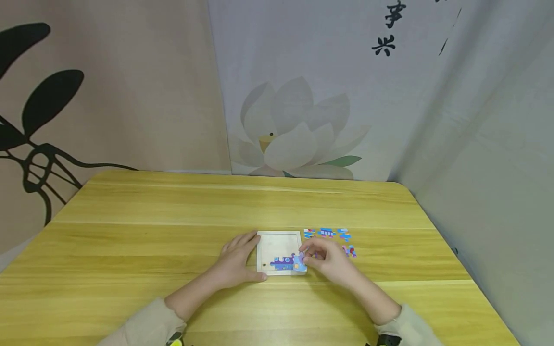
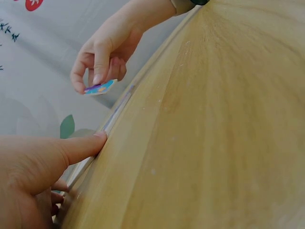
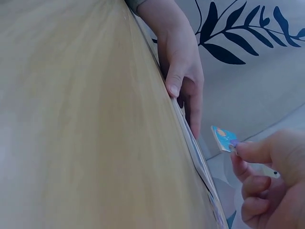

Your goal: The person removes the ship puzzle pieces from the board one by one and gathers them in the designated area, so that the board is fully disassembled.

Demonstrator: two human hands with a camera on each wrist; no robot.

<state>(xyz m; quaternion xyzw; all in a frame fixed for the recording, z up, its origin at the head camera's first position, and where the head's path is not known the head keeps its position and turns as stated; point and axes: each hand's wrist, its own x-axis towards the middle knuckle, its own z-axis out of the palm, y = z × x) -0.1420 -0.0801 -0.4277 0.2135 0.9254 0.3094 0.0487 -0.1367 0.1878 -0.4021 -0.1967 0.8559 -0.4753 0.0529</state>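
Observation:
A square white puzzle board (image 1: 279, 241) lies on the table with joined purple-and-blue jigsaw pieces (image 1: 282, 263) along its near edge. My left hand (image 1: 235, 262) rests against the board's left side, fingers fairly straight toward the far corner and thumb at the near corner. Between thumb and fingertips, my right hand (image 1: 331, 259) pinches a blue jigsaw piece (image 1: 299, 262) above the board's near right corner. In the left wrist view this piece (image 2: 101, 88) is tilted and held above the board. The right wrist view shows an orange spot on the held piece (image 3: 223, 137).
Several loose jigsaw pieces (image 1: 326, 232) lie right of the board, some partly hidden behind my right hand. The wooden table (image 1: 173, 206) reaches back to a printed curtain (image 1: 303, 57) with a lotus and dark leaves.

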